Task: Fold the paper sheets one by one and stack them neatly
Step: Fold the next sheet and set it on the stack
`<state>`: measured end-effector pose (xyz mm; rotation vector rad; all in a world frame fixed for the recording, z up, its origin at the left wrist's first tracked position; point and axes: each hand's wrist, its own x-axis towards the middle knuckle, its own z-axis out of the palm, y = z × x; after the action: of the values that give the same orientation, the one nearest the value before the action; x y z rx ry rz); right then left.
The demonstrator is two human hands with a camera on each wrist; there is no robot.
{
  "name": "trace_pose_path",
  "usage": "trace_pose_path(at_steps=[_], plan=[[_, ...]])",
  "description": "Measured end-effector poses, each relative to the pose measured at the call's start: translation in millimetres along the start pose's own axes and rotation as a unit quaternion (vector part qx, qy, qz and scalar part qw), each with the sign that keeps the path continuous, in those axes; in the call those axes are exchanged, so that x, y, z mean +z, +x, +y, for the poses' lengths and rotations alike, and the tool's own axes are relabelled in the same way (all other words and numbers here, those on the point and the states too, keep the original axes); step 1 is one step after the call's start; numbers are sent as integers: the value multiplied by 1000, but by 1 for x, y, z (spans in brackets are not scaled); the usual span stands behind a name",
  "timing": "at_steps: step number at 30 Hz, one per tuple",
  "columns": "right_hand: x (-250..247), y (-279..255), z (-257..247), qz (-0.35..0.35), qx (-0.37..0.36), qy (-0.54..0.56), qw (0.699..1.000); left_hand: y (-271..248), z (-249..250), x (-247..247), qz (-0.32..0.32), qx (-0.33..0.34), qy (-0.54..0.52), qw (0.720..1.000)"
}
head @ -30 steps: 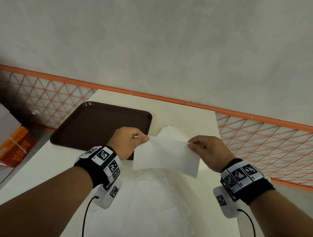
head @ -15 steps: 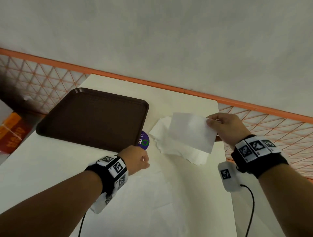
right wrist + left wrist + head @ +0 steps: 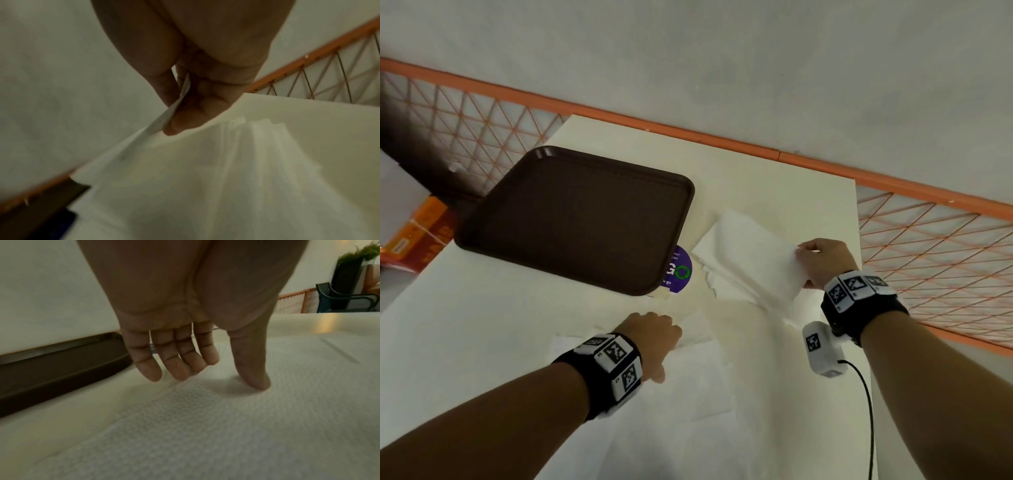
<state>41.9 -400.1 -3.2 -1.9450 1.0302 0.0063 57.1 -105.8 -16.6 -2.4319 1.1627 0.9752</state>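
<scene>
Nearest, flat unfolded sheets [image 3: 688,394] are lying spread on the worktop [image 3: 465,342]. The left hand [image 3: 654,337] is reaching down onto them with fingers [image 3: 176,363] straight and relaxed, holding nothing; the wrist view shows the thumb tip touching the textured paper.

Further out, the right hand [image 3: 822,262] is pinching a folded sheet [image 3: 760,260] by its near edge between thumb and fingers [image 3: 185,116], holding it low over the stack [image 3: 726,291] of folded sheets that is sitting just right of the tray. Whether the sheet is already touching the stack cannot be told.

So the step in hand appears to be stacking one folded sheet while the free hand is starting on the next. The next move likely calls for lining the sheet's edges up with the stack before letting go, since the stack's edges are looking somewhat fanned, then peeling off a single flat sheet without dragging its neighbours.

The worktop is pale cream. A dark brown tray [image 3: 575,219] is sitting on it to the left, partly covering a purple round sticker [image 3: 679,270]. Beyond the far edge an orange lattice rail [image 3: 928,246] is running along a grey wall [image 3: 722,68], and an orange box [image 3: 417,240] is sitting low at far left.
</scene>
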Motion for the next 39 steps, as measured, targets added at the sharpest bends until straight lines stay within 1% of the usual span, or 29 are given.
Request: trace_pose_path(at_steps=[2, 3, 5, 9, 12, 14, 16, 18, 20, 24, 26, 31, 33, 35, 37, 39], plan=[[2, 3, 6, 14, -18, -114, 993, 0, 0, 0, 1, -3, 8, 1000], [3, 4, 8, 21, -23, -145, 989, 1, 0, 1, 3, -4, 10, 1000], [2, 4, 11, 32, -21, -170, 985, 0, 1, 2, 5, -5, 11, 1000], [3, 1, 8, 41, -33, -157, 986, -1, 3, 4, 12, -8, 23, 1000], [7, -6, -12, 14, -88, -116, 989, -4, 4, 5, 19, -10, 20, 1000], [11, -10, -31, 8, -131, -95, 987, -5, 3, 5, 19, -11, 11, 1000], [14, -13, -45, 7, -150, -72, 986, -7, 3, 3, 14, -16, -4, 1000], [17, -12, -49, 7, -138, -64, 988, -8, 3, 0, 6, -28, -27, 999], [18, -10, -42, 16, -118, -81, 990, -10, 3, -5, 1, -36, -41, 999], [13, -4, -19, 39, -76, -192, 978, -12, 0, -13, 12, -27, -30, 999], [11, -2, -9, 39, -60, -220, 973, -12, -1, -14, 16, -24, -33, 999], [12, 0, 9, 32, -28, -259, 965, -15, -7, -11, 47, -32, -108, 993], [13, -3, 13, 44, -29, -279, 959, -16, -10, -9, 50, -29, -120, 991], [12, -8, 14, 71, -44, -302, 950, -17, -14, -9, 52, -23, -124, 991], [11, -19, 14, 100, -68, -318, 940, -18, -16, -10, 62, -19, -127, 990], [12, -35, 14, 107, -103, -315, 938, -19, -17, -12, 74, -18, -130, 989]])
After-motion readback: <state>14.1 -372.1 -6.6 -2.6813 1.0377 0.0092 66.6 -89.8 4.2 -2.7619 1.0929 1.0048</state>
